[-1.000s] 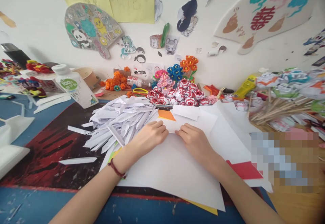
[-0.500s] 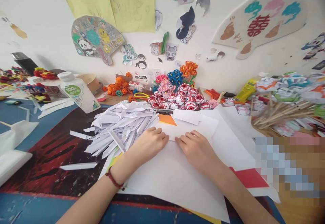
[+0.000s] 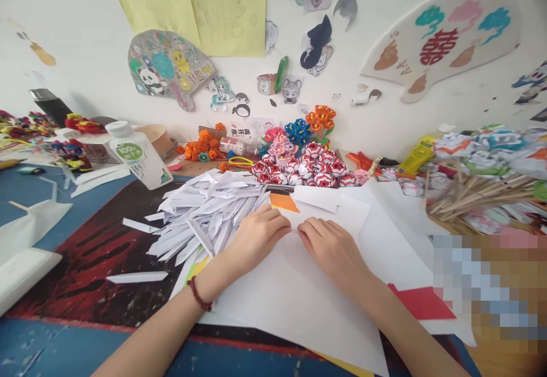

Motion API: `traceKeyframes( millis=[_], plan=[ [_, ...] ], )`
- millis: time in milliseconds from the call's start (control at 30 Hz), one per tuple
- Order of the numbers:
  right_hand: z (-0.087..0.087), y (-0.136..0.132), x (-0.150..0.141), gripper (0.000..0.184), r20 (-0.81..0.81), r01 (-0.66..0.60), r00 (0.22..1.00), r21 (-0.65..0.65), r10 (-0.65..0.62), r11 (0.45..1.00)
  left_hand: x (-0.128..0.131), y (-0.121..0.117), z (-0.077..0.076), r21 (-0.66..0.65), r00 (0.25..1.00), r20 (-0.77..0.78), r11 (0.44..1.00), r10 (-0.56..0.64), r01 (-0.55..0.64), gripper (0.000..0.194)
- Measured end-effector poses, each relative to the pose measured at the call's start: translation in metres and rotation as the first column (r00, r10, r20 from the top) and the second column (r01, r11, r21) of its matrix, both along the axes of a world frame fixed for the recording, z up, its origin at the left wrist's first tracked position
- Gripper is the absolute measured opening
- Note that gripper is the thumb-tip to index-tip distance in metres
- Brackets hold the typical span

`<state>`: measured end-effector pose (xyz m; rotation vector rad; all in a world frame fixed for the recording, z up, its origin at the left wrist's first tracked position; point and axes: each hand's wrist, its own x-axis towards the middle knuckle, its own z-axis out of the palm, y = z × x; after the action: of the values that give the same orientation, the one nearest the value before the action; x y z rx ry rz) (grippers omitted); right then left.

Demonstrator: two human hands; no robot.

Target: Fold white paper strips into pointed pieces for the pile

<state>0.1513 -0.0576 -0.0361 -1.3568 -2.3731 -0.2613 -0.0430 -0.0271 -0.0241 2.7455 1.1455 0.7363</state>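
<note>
red "囍" on the white fan (image 3: 482, 44), "100%" on the white bottle (image 3: 149, 163), black "开水" on clear plastic (image 3: 243, 132)

Open way over flat white paper (image 3: 307, 303) on near side of fingers (image 3: 311, 230); heaped folded strips (image 3: 209, 206) obstruct just left, red-and-white flowers (image 3: 308, 167) stand across the far side.

A papercraft corner: folded white strips (image 3: 209, 212), paper flowers (image 3: 307, 166), decorated fans (image 3: 440, 41) on the wall (image 3: 350, 86).
</note>
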Motion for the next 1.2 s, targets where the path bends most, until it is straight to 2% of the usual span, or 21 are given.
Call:
traceKeyframes(
  millis=[100,167,233,333,500,633,700,833,1067,1200],
  plan=[
    [0.006,-0.004,-0.002,0.012,-0.32,-0.039,0.947,-0.19,-0.024,0.981,0.0,-0.002,0.004,-0.053,0.991,0.131,0.998,-0.011,0.019,0.022],
    [0.011,-0.006,-0.002,0.012,-0.499,-0.092,0.863,-0.304,-0.076,0.948,0.001,-0.005,0.008,-0.072,0.986,0.163,0.996,-0.036,0.049,0.021],
    [0.015,-0.008,-0.001,0.017,-0.604,-0.127,0.787,-0.361,-0.128,0.924,0.002,-0.007,0.012,-0.103,0.982,0.183,0.992,-0.055,0.075,0.02],
    [0.019,-0.009,-0.001,0.018,-0.683,-0.191,0.707,-0.432,-0.181,0.881,0.003,-0.011,0.015,-0.182,0.973,0.224,0.979,-0.049,0.091,0.019],
    [0.017,-0.006,-0.001,0.015,-0.756,-0.367,0.6,-0.552,-0.263,0.749,0.004,-0.013,0.015,-0.316,0.948,0.319,0.944,0.015,0.092,0.018],
    [0.014,-0.001,0.0,0.018,-0.702,-0.339,0.634,-0.63,-0.325,0.698,0.003,-0.011,0.014,-0.327,0.938,0.341,0.943,0.06,0.059,0.016],
    [0.014,0.0,0.001,0.02,-0.696,-0.333,0.645,-0.627,-0.315,0.704,0.002,-0.011,0.015,-0.318,0.94,0.336,0.946,0.06,0.053,0.016],
    [0.017,-0.001,0.002,0.022,-0.739,-0.35,0.623,-0.557,-0.257,0.753,0.004,-0.014,0.016,-0.348,0.949,0.314,0.934,0.036,0.079,0.018],
    [0.014,-0.003,0.001,0.023,-0.673,-0.125,0.705,-0.427,-0.223,0.895,0.005,-0.01,0.014,-0.5,0.958,0.278,0.862,0.07,0.083,0.02],
    [0.012,-0.001,0.002,0.023,-0.67,-0.111,0.707,-0.421,-0.226,0.9,0.006,-0.011,0.014,-0.468,0.954,0.283,0.882,0.095,0.051,0.022]
  ],
)
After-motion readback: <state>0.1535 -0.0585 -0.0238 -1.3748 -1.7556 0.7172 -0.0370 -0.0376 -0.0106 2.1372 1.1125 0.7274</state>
